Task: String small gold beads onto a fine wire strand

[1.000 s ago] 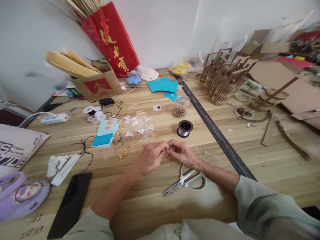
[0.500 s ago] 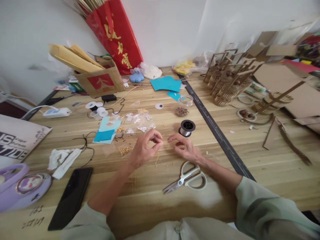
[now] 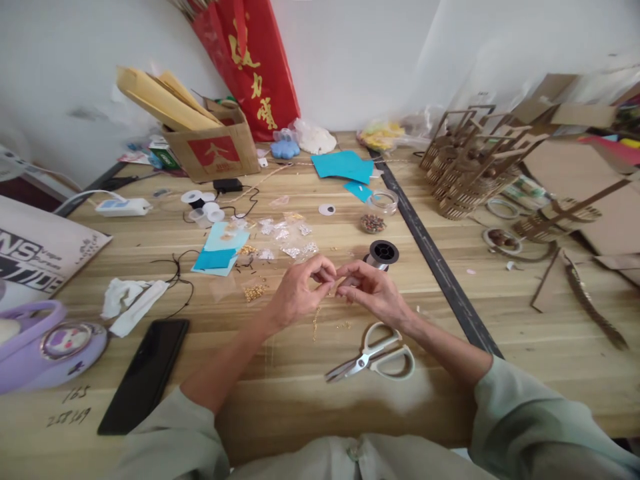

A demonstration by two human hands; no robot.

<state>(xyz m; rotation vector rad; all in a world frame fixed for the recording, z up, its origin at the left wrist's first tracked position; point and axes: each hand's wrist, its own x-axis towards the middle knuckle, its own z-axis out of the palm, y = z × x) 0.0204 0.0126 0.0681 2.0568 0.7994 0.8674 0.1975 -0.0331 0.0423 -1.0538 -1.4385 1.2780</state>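
Observation:
My left hand is closed in a pinch, thumb against forefinger. A thin gold beaded strand hangs below its fingertips. My right hand is closed too, its fingertips meeting those of the left; whatever it pinches is too small to make out. Just beyond the right hand stands a black spool of thin wire, partly covered by the hand. Scissors with pale handles lie on the table nearer to me. Some tiny gold beads lie between hands and scissors, and a heap of gold beads sits left of my left hand.
Small bags of silver pieces and blue paper lie beyond my left hand. A dish of mixed beads stands behind the spool. At left is a black phone; bamboo baskets crowd the right rear.
My right hand has moved left, and its fingertips now meet the left hand's, closing the gap between them. The camera view has shifted slightly; the strand still hangs from the left hand.

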